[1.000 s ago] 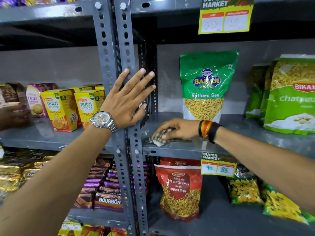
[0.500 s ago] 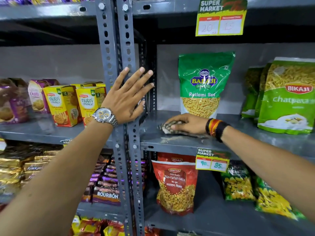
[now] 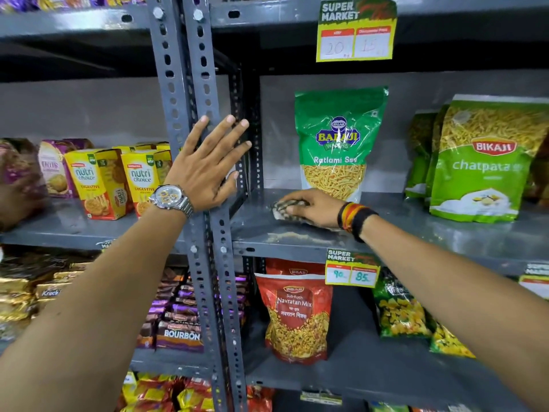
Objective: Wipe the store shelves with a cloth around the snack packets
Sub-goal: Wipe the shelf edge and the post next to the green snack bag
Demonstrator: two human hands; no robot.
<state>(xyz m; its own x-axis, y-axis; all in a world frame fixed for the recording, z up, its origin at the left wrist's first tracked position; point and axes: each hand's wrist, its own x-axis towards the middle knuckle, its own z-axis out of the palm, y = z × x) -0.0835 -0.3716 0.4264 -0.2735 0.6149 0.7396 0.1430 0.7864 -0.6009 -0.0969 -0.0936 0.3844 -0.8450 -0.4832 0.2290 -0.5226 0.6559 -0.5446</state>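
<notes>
My right hand (image 3: 313, 208) presses a checked cloth (image 3: 280, 207) flat on the grey shelf (image 3: 297, 236), just in front of a green Ratlami Sev packet (image 3: 338, 141) that stands upright. Pale dust streaks lie on the shelf near its front edge. Further right stand green Bikaji chatpata packets (image 3: 487, 162). My left hand (image 3: 208, 168), with a wristwatch, rests flat with fingers spread against the perforated grey upright post (image 3: 205, 114).
Yellow Nutri Choice boxes (image 3: 98, 182) stand on the left bay's shelf. Below are a red Navratan Mix packet (image 3: 297, 310), green snack packets (image 3: 401, 310) and Bourbon biscuit packs (image 3: 178, 331). Price tags (image 3: 352, 270) hang from the shelf edges.
My right hand has slid the cloth from the shelf's front edge back toward the Ratlami Sev packet. My left hand stays on the post.
</notes>
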